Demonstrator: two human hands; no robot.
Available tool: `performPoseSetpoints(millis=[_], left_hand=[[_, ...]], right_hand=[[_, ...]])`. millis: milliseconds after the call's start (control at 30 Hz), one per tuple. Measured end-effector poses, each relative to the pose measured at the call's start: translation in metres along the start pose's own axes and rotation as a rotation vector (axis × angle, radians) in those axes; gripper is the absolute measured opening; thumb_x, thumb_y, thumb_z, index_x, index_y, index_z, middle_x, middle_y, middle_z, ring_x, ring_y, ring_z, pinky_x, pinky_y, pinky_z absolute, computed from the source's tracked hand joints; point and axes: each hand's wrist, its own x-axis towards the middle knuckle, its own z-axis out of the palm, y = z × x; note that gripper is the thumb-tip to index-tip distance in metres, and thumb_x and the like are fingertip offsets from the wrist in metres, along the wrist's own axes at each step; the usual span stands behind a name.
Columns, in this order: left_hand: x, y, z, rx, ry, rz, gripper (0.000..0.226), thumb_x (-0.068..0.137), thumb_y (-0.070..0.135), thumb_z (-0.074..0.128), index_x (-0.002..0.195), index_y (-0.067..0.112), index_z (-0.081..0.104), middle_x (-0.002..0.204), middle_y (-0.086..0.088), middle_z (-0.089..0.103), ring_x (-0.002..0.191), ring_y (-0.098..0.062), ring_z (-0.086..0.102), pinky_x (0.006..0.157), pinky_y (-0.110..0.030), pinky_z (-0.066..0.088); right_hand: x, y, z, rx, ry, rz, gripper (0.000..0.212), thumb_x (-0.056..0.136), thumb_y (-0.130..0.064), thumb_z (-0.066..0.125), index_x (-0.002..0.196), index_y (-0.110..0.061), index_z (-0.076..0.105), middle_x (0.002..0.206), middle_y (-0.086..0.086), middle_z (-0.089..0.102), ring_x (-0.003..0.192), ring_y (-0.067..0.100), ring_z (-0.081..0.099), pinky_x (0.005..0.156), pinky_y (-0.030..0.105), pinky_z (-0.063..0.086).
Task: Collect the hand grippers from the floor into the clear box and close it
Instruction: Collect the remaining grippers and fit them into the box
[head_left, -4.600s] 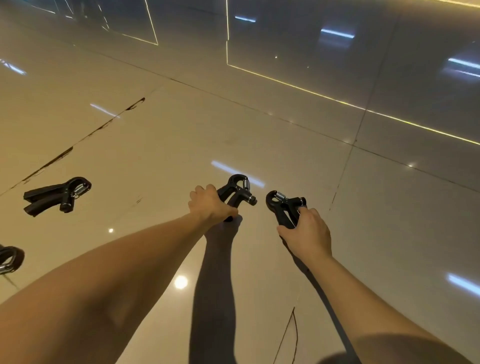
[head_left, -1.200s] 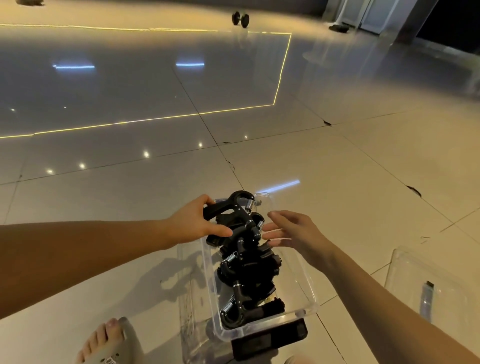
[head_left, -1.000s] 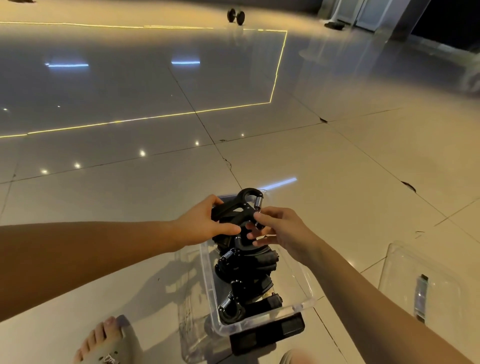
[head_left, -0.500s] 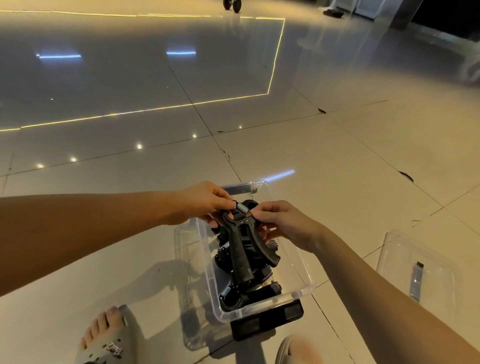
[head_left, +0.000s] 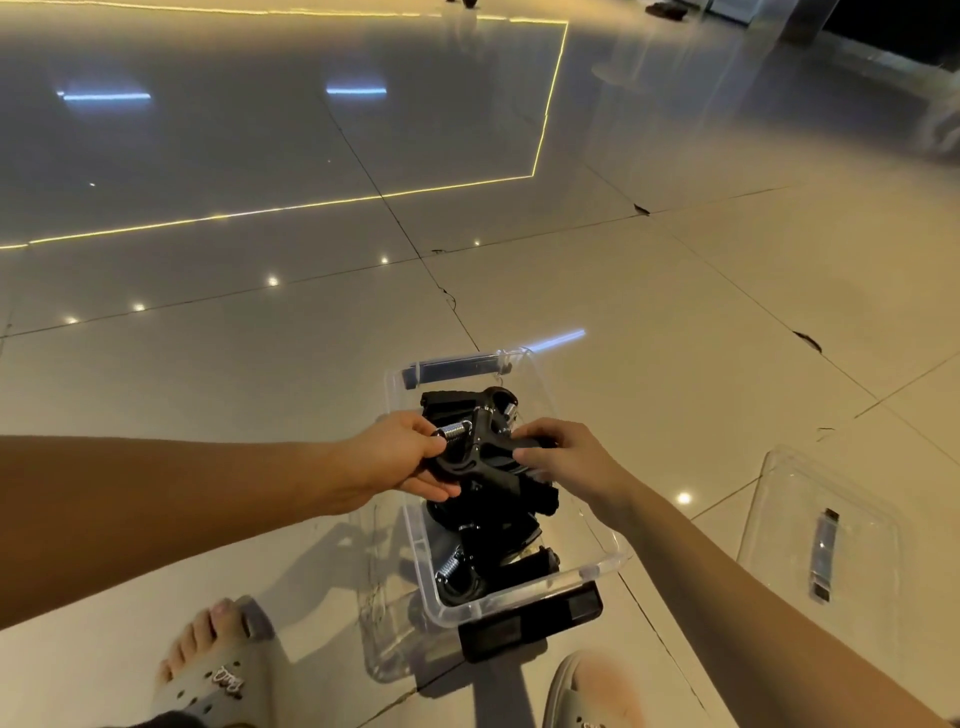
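Hand gripper lies crosswise over the clear box in my head view — spring end pinched in my left hand, handles clasped by my right hand — just above the pile; I reckon it goes straight down.

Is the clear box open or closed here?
Open. The clear box has no cover: its lid lies apart on the floor, and the piled hand grippers inside show uncovered.

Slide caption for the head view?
Left hand and right hand hold a black hand gripper over the open clear box.
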Motion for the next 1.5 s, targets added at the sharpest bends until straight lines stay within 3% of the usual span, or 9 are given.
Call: performPoseSetpoints(millis=[167, 367, 600, 833, 1100, 1200, 1300, 1433, 1500], left_hand=[[0.007, -0.013, 0.009, 0.172, -0.054, -0.019, 0.018, 0.102, 0.01, 0.054, 0.119, 0.004, 0.051, 0.1, -0.026, 0.073, 0.086, -0.031, 0.076, 0.076, -0.039, 0.064], [0.018, -0.01, 0.001, 0.702, -0.146, 0.025, 0.021, 0.094, 0.028, 0.068, 0.096, 0.008, 0.073, 0.094, -0.008, 0.076, 0.083, -0.017, 0.074, 0.062, -0.023, 0.053], [0.037, -0.005, 0.019, 0.466, -0.109, 0.058, 0.015, 0.098, 0.018, 0.063, 0.111, 0.012, 0.069, 0.099, -0.014, 0.073, 0.077, -0.018, 0.071, 0.073, -0.031, 0.061], [0.05, -0.021, 0.031, 0.402, -0.065, -0.061, 0.014, 0.095, 0.005, 0.064, 0.108, 0.003, 0.07, 0.094, -0.018, 0.071, 0.073, -0.02, 0.07, 0.07, -0.03, 0.063], [0.063, -0.02, 0.052, 0.19, -0.047, -0.319, 0.078, 0.097, 0.069, 0.035, 0.122, -0.001, 0.059, 0.11, -0.026, 0.067, 0.091, -0.033, 0.07, 0.079, -0.039, 0.056], [0.066, -0.024, 0.052, 0.143, -0.064, -0.343, 0.089, 0.095, 0.073, 0.029, 0.131, -0.004, 0.055, 0.123, -0.03, 0.064, 0.108, -0.038, 0.066, 0.091, -0.041, 0.052], [0.066, -0.025, 0.048, 0.077, -0.117, -0.364, 0.093, 0.095, 0.074, 0.027, 0.139, -0.005, 0.049, 0.126, -0.03, 0.061, 0.116, -0.04, 0.062, 0.107, -0.047, 0.046], [0.067, -0.022, 0.043, 0.019, -0.173, -0.425, 0.101, 0.092, 0.078, 0.026, 0.147, -0.006, 0.038, 0.136, -0.033, 0.054, 0.127, -0.044, 0.054, 0.114, -0.051, 0.037], [0.067, -0.021, 0.043, 0.008, -0.196, -0.456, 0.104, 0.091, 0.079, 0.026, 0.151, -0.006, 0.031, 0.143, -0.034, 0.047, 0.133, -0.046, 0.048, 0.117, -0.053, 0.031]], right_hand=[[-0.001, 0.01, -0.006, 0.412, 0.003, 0.184, 0.015, 0.095, 0.009, 0.057, 0.107, 0.0, 0.06, 0.105, 0.024, 0.066, 0.074, 0.034, 0.072, 0.075, 0.039, 0.063], [-0.002, 0.028, -0.01, 0.363, -0.132, 0.237, 0.011, 0.097, 0.008, 0.056, 0.104, 0.001, 0.06, 0.098, 0.024, 0.061, 0.071, 0.031, 0.071, 0.069, 0.037, 0.061], [0.006, 0.042, -0.008, 0.362, -0.238, 0.246, 0.022, 0.092, 0.006, 0.065, 0.111, -0.003, 0.057, 0.094, 0.019, 0.062, 0.073, 0.032, 0.069, 0.078, 0.041, 0.061], [0.011, 0.053, 0.008, 0.076, -0.077, 0.235, 0.014, 0.098, -0.005, 0.061, 0.107, 0.004, 0.067, 0.088, 0.015, 0.066, 0.075, 0.026, 0.068, 0.071, 0.032, 0.059], [0.006, 0.061, 0.014, -0.035, -0.002, 0.286, 0.016, 0.103, -0.011, 0.054, 0.106, -0.001, 0.065, 0.091, 0.019, 0.068, 0.077, 0.027, 0.069, 0.08, 0.041, 0.061], [0.003, 0.06, 0.009, -0.007, 0.011, 0.304, 0.035, 0.107, -0.025, 0.046, 0.117, 0.004, 0.063, 0.114, 0.028, 0.067, 0.093, 0.032, 0.068, 0.079, 0.037, 0.057], [-0.003, 0.057, 0.004, 0.016, -0.019, 0.32, 0.038, 0.108, -0.033, 0.04, 0.097, -0.009, 0.067, 0.106, 0.02, 0.065, 0.092, 0.029, 0.061, 0.084, 0.039, 0.051], [-0.003, 0.06, 0.002, -0.08, 0.02, 0.29, 0.045, 0.108, -0.029, 0.041, 0.125, 0.009, 0.058, 0.13, 0.034, 0.056, 0.108, 0.049, 0.06, 0.102, 0.058, 0.046], [-0.007, 0.055, 0.003, -0.11, 0.008, 0.266, 0.053, 0.108, -0.033, 0.04, 0.13, 0.013, 0.049, 0.131, 0.038, 0.05, 0.093, 0.048, 0.057, 0.1, 0.061, 0.044]])
